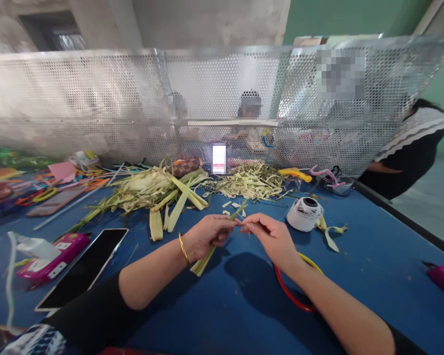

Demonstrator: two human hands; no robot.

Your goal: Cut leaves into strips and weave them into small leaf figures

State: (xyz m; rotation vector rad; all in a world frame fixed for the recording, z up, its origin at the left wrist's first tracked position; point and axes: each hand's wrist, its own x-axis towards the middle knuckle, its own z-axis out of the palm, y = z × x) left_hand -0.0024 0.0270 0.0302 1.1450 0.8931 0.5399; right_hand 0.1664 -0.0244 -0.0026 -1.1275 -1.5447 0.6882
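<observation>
My left hand (207,237) is closed around a bundle of green palm-leaf strips (204,262) whose cut ends stick out below the fist over the blue table (222,305). A gold bangle sits on that wrist. My right hand (269,235) pinches the thin upper tip of a strip (239,211) right where the two hands meet, fingertips touching. A red and yellow ring (289,292) lies on the table under my right forearm.
A heap of palm leaves (151,190) and a pile of pale shreds (249,182) lie behind the hands. A white round fan (305,213), a dark phone (83,268), pink boxes (53,259) and a perforated metal screen (222,98) surround them. People sit beyond the screen.
</observation>
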